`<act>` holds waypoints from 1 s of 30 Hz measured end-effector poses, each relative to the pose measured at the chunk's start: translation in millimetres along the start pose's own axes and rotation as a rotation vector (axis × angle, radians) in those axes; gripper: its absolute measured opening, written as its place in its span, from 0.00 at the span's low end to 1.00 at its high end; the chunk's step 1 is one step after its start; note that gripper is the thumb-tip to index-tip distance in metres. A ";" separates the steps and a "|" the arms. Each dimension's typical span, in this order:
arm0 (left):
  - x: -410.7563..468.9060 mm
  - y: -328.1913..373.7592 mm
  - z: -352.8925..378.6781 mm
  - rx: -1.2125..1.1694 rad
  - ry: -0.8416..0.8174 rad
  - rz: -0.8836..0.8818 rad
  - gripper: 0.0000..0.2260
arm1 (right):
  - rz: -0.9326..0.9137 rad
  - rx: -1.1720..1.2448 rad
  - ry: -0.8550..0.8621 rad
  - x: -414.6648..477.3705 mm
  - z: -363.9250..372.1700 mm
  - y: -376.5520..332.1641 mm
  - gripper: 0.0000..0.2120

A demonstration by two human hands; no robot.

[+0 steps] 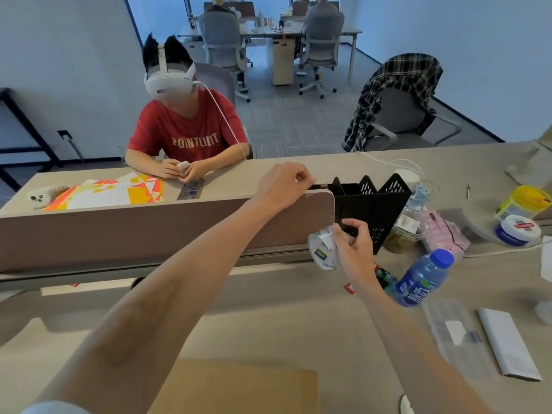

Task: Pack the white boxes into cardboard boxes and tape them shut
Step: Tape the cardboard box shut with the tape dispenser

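My right hand (pixel 355 249) grips a roll of clear tape (pixel 324 249) held up in front of the desk divider. My left hand (pixel 283 185) is raised above it, fingers pinched on the free end of the tape strip (pixel 331 201), which runs down to the roll. A flat brown cardboard box (pixel 239 386) lies on the desk at the bottom edge, below my arms. A long white box (pixel 507 342) lies at the right on the desk.
A brown divider (pixel 149 231) crosses the desk. A black file holder (pixel 373 204), a blue water bottle (pixel 424 279), jars and packets crowd the right side. A person in a red shirt (pixel 188 127) sits opposite with coloured paper (pixel 119 191).
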State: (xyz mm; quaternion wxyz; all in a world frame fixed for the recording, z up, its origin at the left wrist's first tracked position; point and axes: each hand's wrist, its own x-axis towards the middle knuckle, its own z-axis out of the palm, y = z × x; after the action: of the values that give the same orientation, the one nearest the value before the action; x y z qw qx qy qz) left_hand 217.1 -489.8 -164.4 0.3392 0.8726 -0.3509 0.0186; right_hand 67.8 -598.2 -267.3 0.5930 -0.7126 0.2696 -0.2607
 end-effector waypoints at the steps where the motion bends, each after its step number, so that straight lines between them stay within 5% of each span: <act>1: 5.3 2.5 3.0 0.004 -0.001 0.012 0.09 | 0.009 0.002 0.025 2.5 0.0 1.8 0.12; 13: 25.4 -2.8 33.6 0.070 -0.036 -0.028 0.11 | 0.060 0.008 0.019 11.8 1.7 19.9 0.11; 21: 35.5 -4.6 46.1 0.087 -0.094 -0.245 0.25 | 0.107 0.023 -0.006 16.1 11.6 24.9 0.11; 30: 33.4 -10.4 36.9 0.330 -0.114 -0.249 0.32 | 0.149 -0.078 -0.020 24.7 14.4 28.7 0.11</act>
State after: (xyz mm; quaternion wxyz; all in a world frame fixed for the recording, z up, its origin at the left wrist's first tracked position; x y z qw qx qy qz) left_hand 241.2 -526.7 -189.8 0.1713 0.9525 -0.2512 -0.0155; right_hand 93.4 -609.5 -296.6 0.5851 -0.7157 0.3259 -0.1978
